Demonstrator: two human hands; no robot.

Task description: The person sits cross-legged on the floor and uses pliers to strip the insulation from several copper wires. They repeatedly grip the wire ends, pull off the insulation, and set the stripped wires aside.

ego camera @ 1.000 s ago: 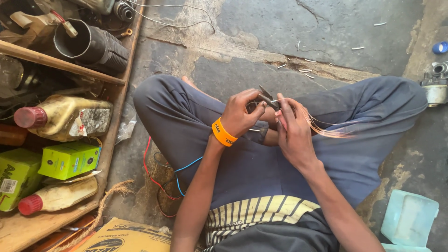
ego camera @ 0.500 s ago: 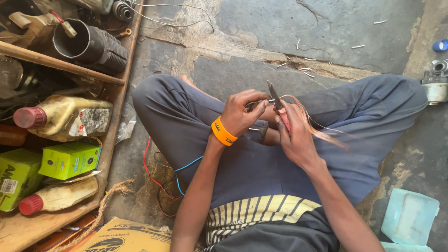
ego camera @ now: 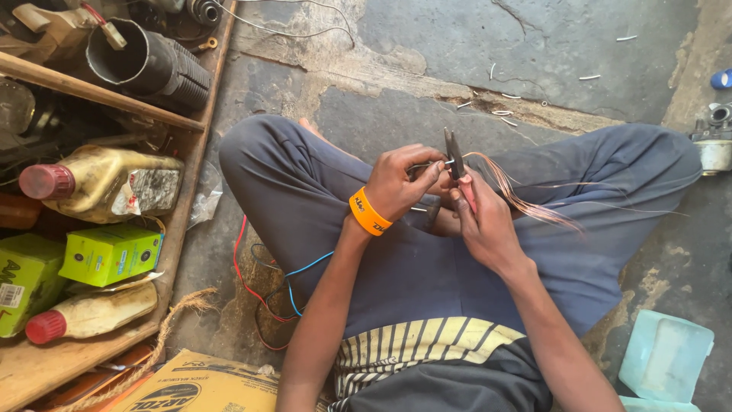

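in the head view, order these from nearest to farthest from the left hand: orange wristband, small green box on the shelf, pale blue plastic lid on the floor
1. Orange wristband: on the wrist of the left hand itself.
2. Small green box: on the wooden shelf, off to the left side of the picture.
3. Pale blue plastic lid: on the floor at the lower right corner.

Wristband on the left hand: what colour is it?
Orange, with dark lettering; the wristband sits just below the left hand, shown clearly in the head view.

Soft even daylight, sharp focus
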